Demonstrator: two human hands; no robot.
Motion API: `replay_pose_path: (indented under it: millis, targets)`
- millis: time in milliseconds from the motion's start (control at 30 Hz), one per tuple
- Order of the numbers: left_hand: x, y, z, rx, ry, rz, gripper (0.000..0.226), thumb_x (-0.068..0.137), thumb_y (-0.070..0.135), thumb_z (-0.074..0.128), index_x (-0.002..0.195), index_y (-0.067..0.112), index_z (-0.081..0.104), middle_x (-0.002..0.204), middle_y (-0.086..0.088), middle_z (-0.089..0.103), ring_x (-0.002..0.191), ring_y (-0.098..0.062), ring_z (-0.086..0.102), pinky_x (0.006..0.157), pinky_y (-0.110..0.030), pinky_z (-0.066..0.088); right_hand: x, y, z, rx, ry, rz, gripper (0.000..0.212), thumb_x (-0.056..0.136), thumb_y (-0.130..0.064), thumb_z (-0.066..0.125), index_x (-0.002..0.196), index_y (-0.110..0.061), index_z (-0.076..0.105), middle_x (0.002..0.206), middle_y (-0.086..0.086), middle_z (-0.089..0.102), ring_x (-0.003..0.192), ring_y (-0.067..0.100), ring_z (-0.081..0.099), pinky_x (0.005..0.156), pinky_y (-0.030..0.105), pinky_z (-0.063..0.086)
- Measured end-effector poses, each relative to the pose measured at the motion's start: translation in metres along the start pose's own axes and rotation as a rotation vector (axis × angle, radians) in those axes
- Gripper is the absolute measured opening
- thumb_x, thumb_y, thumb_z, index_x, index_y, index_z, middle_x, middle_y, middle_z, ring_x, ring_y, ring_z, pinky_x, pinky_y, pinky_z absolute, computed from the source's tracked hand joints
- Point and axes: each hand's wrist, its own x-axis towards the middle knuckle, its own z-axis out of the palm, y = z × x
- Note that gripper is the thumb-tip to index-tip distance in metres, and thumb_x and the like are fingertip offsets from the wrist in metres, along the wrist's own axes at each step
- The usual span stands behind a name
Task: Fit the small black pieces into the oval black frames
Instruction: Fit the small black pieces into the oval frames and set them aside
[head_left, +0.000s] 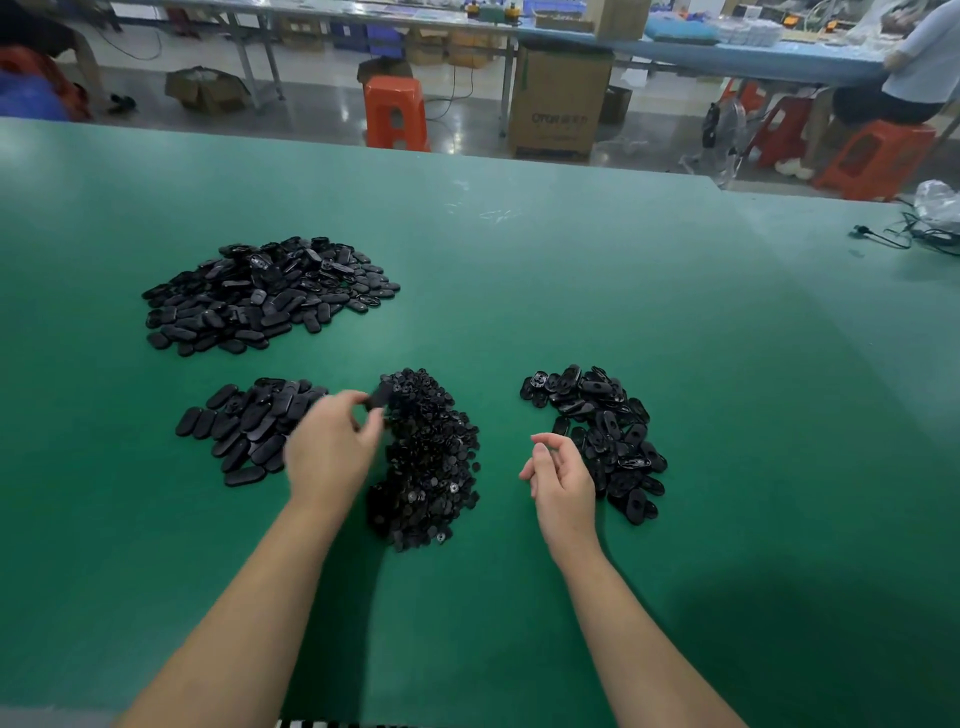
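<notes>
Head view: left hand (332, 447) reaching forward, palm down, fingers (358, 400) pinching a frame (380, 395) over the pile of pieces (431, 457) on the table (623, 291). Right hand (561, 478) hovering beside frames (602, 431), fingers loosely curled, holding nothing.

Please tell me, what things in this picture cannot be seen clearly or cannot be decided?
- Head view: the piece held by the left hand is motion-blurred; its type is unclear.
- The small pieces pile is partly hidden by that hand.
- Whether the right hand holds anything: too small to tell.
- Both elbows: cut off by the bottom edge.
</notes>
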Motion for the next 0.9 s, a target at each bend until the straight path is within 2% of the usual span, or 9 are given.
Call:
replay_pose_path:
  millis: [67, 167, 233, 400, 533, 633, 767, 900]
  targets:
    - [0.015, -0.028, -0.014, 0.041, 0.063, -0.131, 0.025, 0.094, 0.034, 0.068, 0.110, 0.016, 0.072, 0.076, 0.006, 0.063, 0.057, -0.012, 0.053, 0.047, -0.022, 0.033, -0.001, 0.000, 0.000, -0.006, -0.003, 0.002, 0.013, 0.105, -0.025, 0.050, 0.103, -0.029, 0.062, 0.072, -0.006, 0.063, 0.059, 0.014, 0.043, 0.060, 0.039, 0.037]
    - [0.032, -0.059, -0.027, 0.080, 0.114, -0.258, 0.028, 0.092, 0.035, 0.068, 0.111, 0.016, 0.073, 0.091, -0.009, 0.073, 0.082, -0.033, 0.065, 0.062, -0.031, 0.042, -0.001, -0.002, 0.000, 0.000, 0.000, 0.003, 0.013, 0.104, -0.023, 0.051, 0.100, -0.025, 0.063, 0.071, -0.005, 0.062, 0.058, 0.013, 0.042, 0.060, 0.038, 0.037]
    - [0.039, -0.071, -0.030, 0.105, 0.093, -0.317, 0.029, 0.093, 0.034, 0.068, 0.114, 0.015, 0.073, 0.099, -0.013, 0.074, 0.093, -0.037, 0.066, 0.068, -0.035, 0.043, -0.001, -0.003, 0.000, -0.005, -0.001, 0.002, 0.013, 0.104, -0.022, 0.051, 0.100, -0.024, 0.063, 0.071, -0.004, 0.062, 0.058, 0.013, 0.042, 0.060, 0.038, 0.037]
    - [0.041, -0.073, -0.028, 0.126, 0.069, -0.336, 0.031, 0.095, 0.032, 0.065, 0.121, 0.014, 0.068, 0.106, -0.016, 0.072, 0.099, -0.039, 0.065, 0.074, -0.040, 0.047, -0.002, -0.004, 0.001, -0.015, 0.000, 0.004, 0.013, 0.104, -0.023, 0.052, 0.099, -0.024, 0.063, 0.071, -0.004, 0.062, 0.058, 0.014, 0.041, 0.059, 0.038, 0.036]
    - [0.033, -0.056, -0.024, 0.029, 0.117, -0.160, 0.028, 0.098, 0.025, 0.062, 0.121, 0.012, 0.068, 0.105, -0.013, 0.072, 0.095, -0.036, 0.066, 0.076, -0.041, 0.051, -0.002, -0.004, 0.001, -0.030, 0.000, -0.002, 0.013, 0.104, -0.023, 0.052, 0.098, -0.025, 0.063, 0.070, -0.005, 0.062, 0.057, 0.014, 0.040, 0.057, 0.037, 0.035]
    - [0.027, -0.040, -0.018, -0.103, 0.096, -0.012, 0.021, 0.098, 0.020, 0.061, 0.114, 0.013, 0.072, 0.101, -0.005, 0.074, 0.087, -0.022, 0.067, 0.073, -0.034, 0.052, -0.002, -0.003, 0.001, -0.045, 0.001, -0.007, 0.014, 0.104, -0.024, 0.052, 0.096, -0.026, 0.063, 0.070, -0.006, 0.063, 0.055, 0.014, 0.040, 0.055, 0.036, 0.034]
    - [0.017, -0.021, -0.001, -0.205, -0.059, 0.007, 0.016, 0.098, 0.021, 0.061, 0.107, 0.017, 0.074, 0.080, 0.009, 0.069, 0.066, -0.011, 0.062, 0.059, -0.030, 0.052, -0.003, -0.004, 0.001, -0.068, 0.008, -0.009, 0.015, 0.103, -0.025, 0.053, 0.094, -0.028, 0.063, 0.069, -0.008, 0.064, 0.051, 0.012, 0.038, 0.050, 0.031, 0.033]
    - [0.001, -0.018, 0.021, -0.156, -0.134, 0.024, 0.017, 0.099, 0.021, 0.060, 0.107, 0.016, 0.074, 0.086, 0.005, 0.067, 0.069, -0.009, 0.059, 0.062, -0.032, 0.052, -0.003, -0.005, 0.002, -0.106, 0.018, -0.002, 0.016, 0.102, -0.022, 0.053, 0.092, -0.030, 0.062, 0.070, -0.012, 0.066, 0.048, 0.006, 0.038, 0.046, 0.021, 0.032]
